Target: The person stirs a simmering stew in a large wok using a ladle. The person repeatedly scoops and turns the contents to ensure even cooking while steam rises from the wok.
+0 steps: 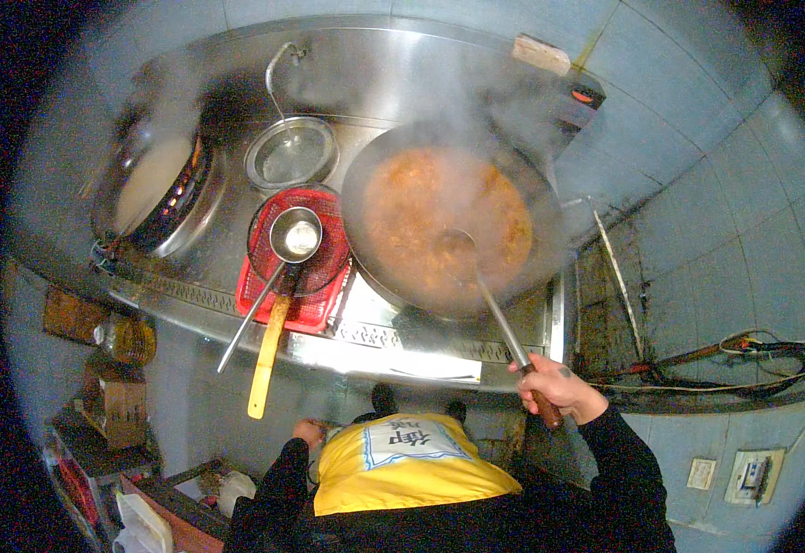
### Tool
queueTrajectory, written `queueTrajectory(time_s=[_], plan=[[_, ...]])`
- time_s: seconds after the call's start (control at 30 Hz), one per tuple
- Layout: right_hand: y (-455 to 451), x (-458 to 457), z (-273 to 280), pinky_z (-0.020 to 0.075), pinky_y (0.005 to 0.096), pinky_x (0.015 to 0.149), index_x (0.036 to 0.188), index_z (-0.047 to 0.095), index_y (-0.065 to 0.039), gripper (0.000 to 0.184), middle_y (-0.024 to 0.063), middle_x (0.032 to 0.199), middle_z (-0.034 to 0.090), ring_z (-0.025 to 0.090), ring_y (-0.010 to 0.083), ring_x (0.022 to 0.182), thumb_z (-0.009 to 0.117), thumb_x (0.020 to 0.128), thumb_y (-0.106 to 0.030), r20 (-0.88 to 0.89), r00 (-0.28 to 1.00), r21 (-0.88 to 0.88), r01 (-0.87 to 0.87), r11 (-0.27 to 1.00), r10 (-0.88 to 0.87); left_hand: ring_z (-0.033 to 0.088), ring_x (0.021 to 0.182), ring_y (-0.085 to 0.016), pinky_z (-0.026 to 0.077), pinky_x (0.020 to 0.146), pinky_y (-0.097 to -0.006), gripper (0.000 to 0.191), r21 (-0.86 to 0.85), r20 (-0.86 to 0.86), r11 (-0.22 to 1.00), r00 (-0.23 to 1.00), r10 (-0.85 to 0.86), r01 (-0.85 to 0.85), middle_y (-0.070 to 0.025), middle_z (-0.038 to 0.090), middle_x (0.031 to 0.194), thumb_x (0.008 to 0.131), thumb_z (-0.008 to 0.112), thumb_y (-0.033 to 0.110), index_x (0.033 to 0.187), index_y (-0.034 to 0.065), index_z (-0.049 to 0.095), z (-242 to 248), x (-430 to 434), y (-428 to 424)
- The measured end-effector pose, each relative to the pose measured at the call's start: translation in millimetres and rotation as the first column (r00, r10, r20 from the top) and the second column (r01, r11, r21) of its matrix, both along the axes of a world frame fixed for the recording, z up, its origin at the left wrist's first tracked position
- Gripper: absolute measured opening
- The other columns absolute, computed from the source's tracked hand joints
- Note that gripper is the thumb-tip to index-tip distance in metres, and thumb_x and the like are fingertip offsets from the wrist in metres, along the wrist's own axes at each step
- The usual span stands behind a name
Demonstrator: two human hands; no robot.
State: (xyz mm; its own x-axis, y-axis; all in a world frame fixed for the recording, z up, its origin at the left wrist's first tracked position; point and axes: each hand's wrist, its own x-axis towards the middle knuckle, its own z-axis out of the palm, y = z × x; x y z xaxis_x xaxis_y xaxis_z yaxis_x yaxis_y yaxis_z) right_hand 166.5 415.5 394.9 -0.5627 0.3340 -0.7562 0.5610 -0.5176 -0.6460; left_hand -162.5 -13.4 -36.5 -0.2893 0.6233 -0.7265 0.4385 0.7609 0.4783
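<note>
My right hand (554, 390) grips the wooden handle of a long metal ladle (503, 319), whose bowl dips into a large steaming wok (368, 259). Orange-brown food in sauce (409, 214) fills the wok's middle; steam blurs part of it. Low beside my yellow apron (416, 484) is my left hand (310, 433), close to the apron's left edge; whether it holds anything cannot be told. Left of the wok, a second metal ladle (296, 235) and a wire strainer with a yellow handle (269, 356) lie across a red plastic basket (319, 314).
A tap (271, 72) hangs over a round metal pot (254, 155) behind the basket. Farther left stands a large pot of pale liquid (153, 183). The steel counter's front edge (402, 366) curves before me. Cardboard boxes (124, 408) stand at lower left; cables (755, 359) run at right.
</note>
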Motion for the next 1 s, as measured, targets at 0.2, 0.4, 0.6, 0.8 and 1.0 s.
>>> queueTrajectory(time_s=[0.2, 0.4, 0.6, 0.8, 1.0], plan=[[-8.9, -8.3, -9.4, 0.0379, 0.0261, 0.043, 0.124, 0.049, -0.005, 0.035, 0.0017, 0.067, 0.045, 0.046, 0.0124, 0.047, 0.049, 0.089, -0.007, -0.366, 0.837, -0.67, 0.064, 0.739, -0.405, 0.064, 0.081, -0.027, 0.052, 0.065, -0.0425, 0.026, -0.142, -0.375, 0.781, 0.697, -0.611, 0.608, -0.0093, 0.069, 0.089, 0.083, 0.056, 0.028, 0.095, 0.0087, 0.068, -45.9, -9.0, -6.8], [-23.9, -15.5, 9.5, 0.0403, 0.0278, 0.045, 0.124, 0.046, -0.003, 0.039, 0.0048, 0.066, 0.048, 0.048, 0.0145, 0.048, 0.048, 0.085, -0.002, -0.264, 0.962, -0.099, 0.039, 0.994, -0.064, 0.065, 0.084, -0.029, 0.053, 0.066, -0.0462, 0.027, -0.103, -0.367, 0.845, 0.77, -0.522, 0.525, -0.0101, 0.069, 0.091, 0.082, 0.057, 0.033, 0.092, 0.0111, 0.069, -83.8, -6.5, -29.7], [-24.6, -13.2, 22.5, 0.0447, 0.0278, 0.048, 0.127, 0.044, -0.004, 0.04, 0.0029, 0.069, 0.053, 0.053, 0.0135, 0.052, 0.054, 0.088, -0.007, -0.136, 0.973, 0.129, -0.168, 0.977, 0.185, 0.064, 0.07, -0.027, 0.051, 0.059, -0.0406, 0.022, 0.038, -0.482, 0.807, 0.718, -0.502, 0.589, -0.0123, 0.068, 0.081, 0.084, 0.056, 0.025, 0.09, 0.0067, 0.067, -72.8, -4.1, -29.7], [-30.0, -1.8, 24.4, 0.0461, 0.0272, 0.047, 0.128, 0.045, -0.003, 0.042, 0.002, 0.068, 0.053, 0.054, 0.0121, 0.051, 0.055, 0.087, -0.006, -0.006, 0.972, 0.194, -0.228, 0.954, 0.234, 0.066, 0.08, -0.031, 0.053, 0.07, -0.0426, 0.027, 0.057, -0.228, 0.994, 0.97, -0.079, 0.094, -0.0149, 0.069, 0.085, 0.081, 0.057, 0.027, 0.094, 0.0053, 0.067, -79.1, -1.2, -25.8], [6.3, 20.5, 8.1, 0.0439, 0.0269, 0.043, 0.128, 0.045, 0.003, 0.044, 0.0021, 0.066, 0.053, 0.055, 0.0104, 0.049, 0.057, 0.086, -0.004, 0.181, 0.981, 0.539, -0.163, 0.827, 0.075, 0.065, 0.08, -0.028, 0.053, 0.071, -0.0416, 0.028, 0.036, -0.387, 0.878, 0.817, -0.428, 0.477, -0.0103, 0.068, 0.086, 0.085, 0.054, 0.031, 0.094, 0.0098, 0.069, -78.1, -5.0, -12.4]])
